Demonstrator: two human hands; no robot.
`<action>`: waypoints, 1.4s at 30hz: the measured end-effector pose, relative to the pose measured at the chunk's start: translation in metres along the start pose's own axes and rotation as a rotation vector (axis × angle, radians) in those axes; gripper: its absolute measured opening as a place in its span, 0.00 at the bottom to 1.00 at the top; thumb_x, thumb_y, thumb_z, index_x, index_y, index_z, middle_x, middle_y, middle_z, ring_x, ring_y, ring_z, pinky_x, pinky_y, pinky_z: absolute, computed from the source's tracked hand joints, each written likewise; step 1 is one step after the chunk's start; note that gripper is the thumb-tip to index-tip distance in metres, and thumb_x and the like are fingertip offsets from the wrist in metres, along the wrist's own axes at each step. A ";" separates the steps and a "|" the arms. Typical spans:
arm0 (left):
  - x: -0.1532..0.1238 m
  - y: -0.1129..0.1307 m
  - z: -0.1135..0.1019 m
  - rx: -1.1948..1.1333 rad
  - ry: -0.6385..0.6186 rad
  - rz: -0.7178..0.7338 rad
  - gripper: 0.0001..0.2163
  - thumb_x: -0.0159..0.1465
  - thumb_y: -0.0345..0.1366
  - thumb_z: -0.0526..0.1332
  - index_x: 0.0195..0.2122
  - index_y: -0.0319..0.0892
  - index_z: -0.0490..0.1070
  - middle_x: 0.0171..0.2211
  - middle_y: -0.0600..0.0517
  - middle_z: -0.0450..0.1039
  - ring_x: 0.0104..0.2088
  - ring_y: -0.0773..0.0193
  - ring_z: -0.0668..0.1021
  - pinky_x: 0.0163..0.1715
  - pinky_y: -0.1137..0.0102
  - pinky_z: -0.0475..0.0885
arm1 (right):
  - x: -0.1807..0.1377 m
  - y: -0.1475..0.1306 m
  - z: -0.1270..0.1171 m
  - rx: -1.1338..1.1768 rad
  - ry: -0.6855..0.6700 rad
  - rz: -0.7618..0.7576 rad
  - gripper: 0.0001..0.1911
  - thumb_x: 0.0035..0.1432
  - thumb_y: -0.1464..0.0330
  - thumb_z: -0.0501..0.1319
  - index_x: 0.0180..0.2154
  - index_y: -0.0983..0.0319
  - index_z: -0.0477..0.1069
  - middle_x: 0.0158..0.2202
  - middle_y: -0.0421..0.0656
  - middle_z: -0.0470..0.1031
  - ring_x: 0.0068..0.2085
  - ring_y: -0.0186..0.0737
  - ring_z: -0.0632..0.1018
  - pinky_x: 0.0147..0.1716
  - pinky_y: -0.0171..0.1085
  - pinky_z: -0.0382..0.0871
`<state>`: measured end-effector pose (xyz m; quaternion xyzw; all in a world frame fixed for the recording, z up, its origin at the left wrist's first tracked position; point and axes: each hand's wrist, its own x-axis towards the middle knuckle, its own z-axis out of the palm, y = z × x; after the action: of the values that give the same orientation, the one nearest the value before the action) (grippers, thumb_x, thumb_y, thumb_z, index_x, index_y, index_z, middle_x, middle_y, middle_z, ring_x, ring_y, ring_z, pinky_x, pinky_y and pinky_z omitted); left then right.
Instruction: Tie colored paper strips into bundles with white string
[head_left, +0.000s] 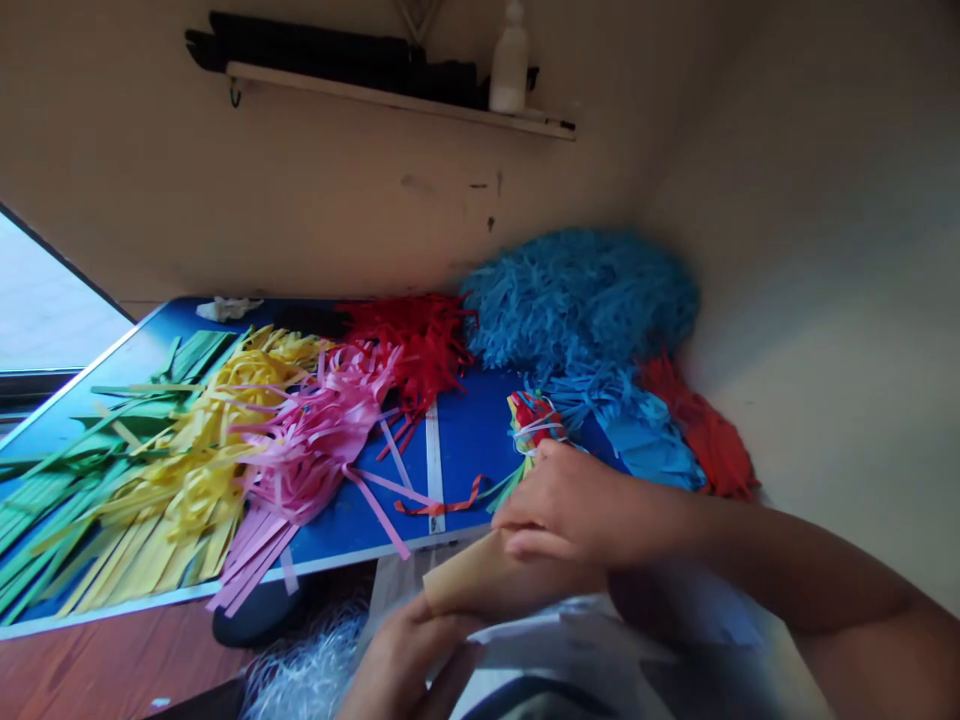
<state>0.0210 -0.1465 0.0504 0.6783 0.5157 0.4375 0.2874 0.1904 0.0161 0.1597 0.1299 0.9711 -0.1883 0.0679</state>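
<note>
- A smooth, tan, paper-like piece (476,578) is held in front of the body, just off the near edge of the blue, white-edged table (480,410).
- Its lower left end is pinched by the left hand (416,655), whose fingers are bent.
- The right hand (562,505) is laid across its upper side with the fingers curled; whether the piece is gripped there cannot be told.
- Just beyond the right hand, a multicoloured bundle of strips bound with white string (537,422) is seen, partly hidden by that hand; whether it is touched cannot be told.
- On the table's left half, green strips (56,510), yellow strips (217,440), pink strips (322,430) and red strips (409,345) are heaped side by side.
- A large mound of blue shredded strips (581,295) is piled against the wall, with an orange-red heap of strips (701,430) beside it.
</note>
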 end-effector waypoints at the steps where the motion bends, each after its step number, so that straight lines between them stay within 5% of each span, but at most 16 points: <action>1: -0.001 -0.001 0.000 0.008 -0.006 -0.008 0.09 0.65 0.37 0.58 0.37 0.44 0.78 0.46 0.44 0.79 0.45 0.60 0.81 0.46 0.73 0.75 | 0.002 0.000 0.000 -0.054 -0.026 -0.002 0.07 0.63 0.66 0.62 0.36 0.59 0.78 0.34 0.40 0.81 0.36 0.39 0.78 0.41 0.39 0.58; 6: -0.003 0.001 -0.002 -0.032 0.013 -0.041 0.11 0.67 0.35 0.55 0.36 0.46 0.77 0.65 0.45 0.61 0.58 0.57 0.73 0.53 0.69 0.71 | 0.003 0.007 0.001 -0.028 -0.096 -0.017 0.04 0.62 0.67 0.63 0.35 0.58 0.78 0.33 0.37 0.81 0.33 0.36 0.78 0.36 0.37 0.56; 11: 0.002 0.009 -0.006 -0.111 -0.005 -0.017 0.07 0.66 0.35 0.58 0.39 0.46 0.77 0.49 0.46 0.77 0.46 0.61 0.80 0.45 0.74 0.74 | 0.001 0.003 0.006 0.010 -0.090 -0.023 0.03 0.61 0.68 0.64 0.36 0.59 0.78 0.34 0.36 0.81 0.35 0.37 0.78 0.36 0.38 0.56; 15: 0.004 0.010 -0.009 -0.107 -0.040 -0.046 0.06 0.65 0.34 0.59 0.36 0.46 0.76 0.37 0.51 0.80 0.37 0.66 0.81 0.38 0.78 0.74 | -0.001 -0.005 0.014 -0.005 0.057 -0.102 0.07 0.60 0.67 0.65 0.42 0.60 0.76 0.39 0.40 0.81 0.41 0.40 0.78 0.44 0.41 0.54; 21: 0.004 0.007 -0.008 -0.120 -0.077 -0.096 0.07 0.65 0.36 0.59 0.34 0.44 0.77 0.36 0.50 0.80 0.37 0.65 0.81 0.37 0.77 0.74 | -0.002 0.003 0.036 -0.069 0.319 -0.277 0.09 0.67 0.67 0.57 0.43 0.59 0.75 0.39 0.40 0.81 0.39 0.37 0.77 0.42 0.44 0.52; 29: 0.003 0.006 -0.005 -0.124 -0.119 -0.159 0.11 0.67 0.38 0.57 0.30 0.42 0.76 0.33 0.50 0.80 0.33 0.67 0.79 0.34 0.77 0.72 | -0.002 0.022 0.053 -0.057 0.425 -0.483 0.13 0.71 0.65 0.51 0.42 0.57 0.74 0.42 0.40 0.81 0.39 0.36 0.77 0.40 0.43 0.54; 42: 0.004 0.014 -0.004 -0.131 -0.068 -0.139 0.11 0.66 0.39 0.58 0.31 0.43 0.78 0.38 0.48 0.81 0.37 0.64 0.81 0.38 0.76 0.74 | 0.001 0.018 0.058 -0.028 0.491 -0.428 0.08 0.68 0.65 0.58 0.41 0.60 0.75 0.35 0.39 0.82 0.33 0.32 0.77 0.37 0.41 0.56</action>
<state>0.0238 -0.1471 0.0649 0.6353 0.5216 0.4258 0.3781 0.1993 0.0098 0.0996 -0.0368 0.9662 -0.1482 -0.2076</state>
